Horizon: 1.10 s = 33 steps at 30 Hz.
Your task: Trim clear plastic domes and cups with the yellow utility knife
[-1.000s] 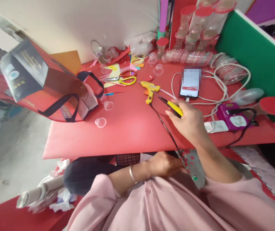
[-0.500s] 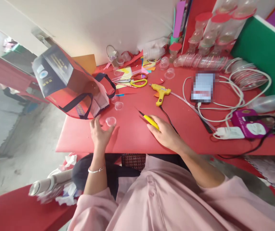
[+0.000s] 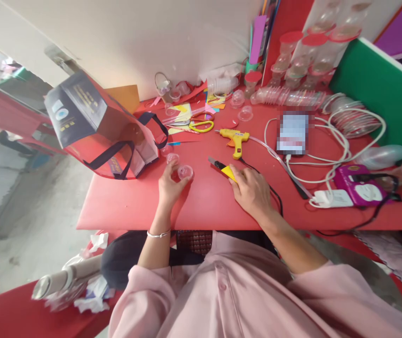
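Between the thumb and fingers of my left hand is a small clear plastic cup, held low over the red table. Another clear cup rests just behind that hand. My right hand is closed around a yellow utility knife, its blade pointing up and left. Behind the knife lies a yellow glue gun with a black cord. Scissors with red and yellow handles lie on paper scraps further back.
A red and black bag stands at the table's left. On the right are a phone, looping white cables, a purple power adapter and stacked clear plastic cups. A green panel borders the right side.
My left hand has moved right and now holds the clear cup, which has shifted right with it. My right hand has moved slightly right with the knife. The camera view has shifted a little.
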Motion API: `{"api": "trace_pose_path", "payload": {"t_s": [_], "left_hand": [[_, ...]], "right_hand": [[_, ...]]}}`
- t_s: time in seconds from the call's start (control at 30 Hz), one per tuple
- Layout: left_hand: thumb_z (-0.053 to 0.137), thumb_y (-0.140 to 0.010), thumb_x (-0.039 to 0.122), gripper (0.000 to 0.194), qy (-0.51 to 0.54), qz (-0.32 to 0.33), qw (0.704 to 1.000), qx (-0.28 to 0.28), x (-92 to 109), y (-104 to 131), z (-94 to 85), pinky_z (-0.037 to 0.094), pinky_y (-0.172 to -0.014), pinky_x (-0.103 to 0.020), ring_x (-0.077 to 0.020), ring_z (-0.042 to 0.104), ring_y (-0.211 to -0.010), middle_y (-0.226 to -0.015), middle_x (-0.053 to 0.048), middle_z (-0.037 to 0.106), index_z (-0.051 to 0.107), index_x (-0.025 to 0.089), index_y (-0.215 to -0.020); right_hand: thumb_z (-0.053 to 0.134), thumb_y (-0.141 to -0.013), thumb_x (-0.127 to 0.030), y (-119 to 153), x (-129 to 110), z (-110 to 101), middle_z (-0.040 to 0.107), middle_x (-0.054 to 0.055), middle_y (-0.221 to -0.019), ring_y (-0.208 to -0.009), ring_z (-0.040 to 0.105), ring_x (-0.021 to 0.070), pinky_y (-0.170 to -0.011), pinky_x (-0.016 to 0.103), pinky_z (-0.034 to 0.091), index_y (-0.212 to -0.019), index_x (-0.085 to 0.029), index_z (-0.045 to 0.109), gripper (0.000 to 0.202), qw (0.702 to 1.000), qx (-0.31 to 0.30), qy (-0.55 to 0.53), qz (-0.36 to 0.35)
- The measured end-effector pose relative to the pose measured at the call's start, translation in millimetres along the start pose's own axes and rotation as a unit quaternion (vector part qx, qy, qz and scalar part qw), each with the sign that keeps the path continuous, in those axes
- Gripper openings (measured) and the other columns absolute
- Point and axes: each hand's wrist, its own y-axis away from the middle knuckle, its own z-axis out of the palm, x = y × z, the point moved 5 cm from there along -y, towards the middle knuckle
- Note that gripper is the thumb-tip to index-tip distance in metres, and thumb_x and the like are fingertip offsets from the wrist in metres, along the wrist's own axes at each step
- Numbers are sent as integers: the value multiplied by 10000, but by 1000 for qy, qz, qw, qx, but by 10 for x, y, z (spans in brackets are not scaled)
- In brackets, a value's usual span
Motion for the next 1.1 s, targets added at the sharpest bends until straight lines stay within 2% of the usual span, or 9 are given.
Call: {"api": "trace_pose_path", "payload": {"t_s": [0.1,0.17,0.27,0.33,0.43,0.53,0.77,0.93,1.1], "left_hand": [[825,-702,204,531,20,7,1000,-13,93,-8,104,552,-956,-425,-235,700,-1033,-1138,-66,739,657,241,-1205],[817,-709,198,453,24,25,999,-22,147,-26,151,558,-956,-431,-231,690,-1038,-1188,-79,714,675,228,-1138],[822,-687,169,471,53,59,997,-11,220,-72,205,576,-929,-409,-240,659,-1122,-1324,-119,633,666,207,-1129],[819,-690,157,470,89,69,994,-11,264,-103,266,580,-918,-394,-233,657,-1116,-1275,-116,644,661,203,-1131],[785,-746,163,451,160,56,984,-48,317,-130,408,578,-929,-398,-209,681,-1050,-1167,-95,688,649,215,-1174],[783,-766,190,462,198,48,977,-68,350,-124,509,578,-945,-400,-210,682,-1076,-1193,-95,682,644,228,-1205],[796,-771,224,412,153,77,985,-28,394,-46,448,591,-870,-343,-223,637,-1151,-1263,-99,619,666,236,-1162],[756,-782,175,378,111,102,988,-19,466,-9,401,572,-736,-282,-239,615,-1185,-1337,-113,571,642,229,-1139],[725,-809,142,427,109,86,990,-26,393,-7,445,565,-728,-283,-206,646,-1099,-1331,-114,584,598,250,-1203]], "right_hand": [[399,-1037,-313,4,-19,33,618,123,-1001,-927,541,274,-783,393,398,-1507,-202,478,489,1000,-3,-4,-6],[397,-1036,-315,-2,-15,42,611,121,-990,-929,532,273,-785,393,394,-1508,-198,474,492,1000,-8,-11,-4],[408,-1028,-300,-8,-14,37,608,126,-989,-936,516,276,-797,398,391,-1502,-192,484,491,1000,-9,-15,-7],[421,-1023,-285,-10,-20,29,613,130,-1005,-946,507,281,-806,402,391,-1494,-195,496,486,1000,-9,-12,-9],[436,-1014,-262,-13,-33,11,627,136,-1036,-957,504,284,-805,404,391,-1470,-200,522,469,1000,-8,-7,-10],[437,-1009,-245,-20,-39,-5,637,142,-1055,-958,511,282,-800,403,394,-1453,-197,537,457,1000,-9,-8,-10],[436,-1007,-244,-20,-19,18,644,150,-1095,-983,521,291,-816,415,409,-1448,-199,539,455,1000,-10,-24,0],[422,-1027,-310,7,-30,-3,674,137,-1060,-988,568,292,-864,422,449,-1495,-197,487,486,998,22,-54,10],[429,-1038,-325,55,-80,-98,712,113,-1127,-1037,624,256,-937,391,478,-1493,-208,483,473,990,55,-133,-7]]}}
